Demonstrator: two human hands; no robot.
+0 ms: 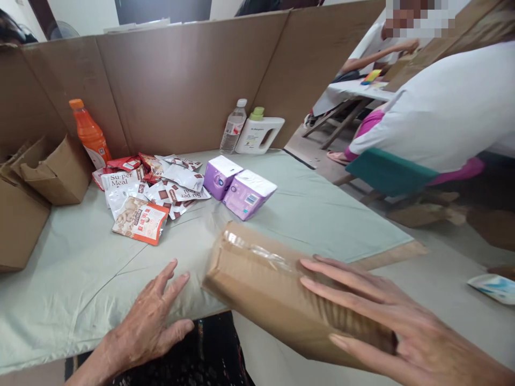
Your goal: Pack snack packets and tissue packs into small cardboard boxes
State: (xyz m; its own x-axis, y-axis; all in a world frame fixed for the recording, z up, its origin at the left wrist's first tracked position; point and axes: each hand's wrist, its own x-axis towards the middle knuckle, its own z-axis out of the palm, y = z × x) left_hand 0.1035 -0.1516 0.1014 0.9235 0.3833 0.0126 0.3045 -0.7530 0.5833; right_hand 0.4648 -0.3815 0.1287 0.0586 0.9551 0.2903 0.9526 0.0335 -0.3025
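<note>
A brown cardboard box [281, 295] with clear tape along its top edge lies slantwise over the front edge of the table, slightly blurred. My right hand [374, 305] is on its right part, with long fingers across the top and the thumb on the near side. My left hand [151, 316] is held apart from the box, to its left, fingers spread and nothing in them. Beyond the hands lie an orange and white snack pouch [140, 220], several white pouches [181, 179] and two purple and white tissue packs [249, 193].
An orange drink bottle [90, 134], a clear water bottle [233, 128] and a white detergent jug [259, 133] stand against a tall cardboard partition [189, 86]. Open cardboard boxes [56, 169] are at the left. A person in a white shirt [454, 102] sits at the right.
</note>
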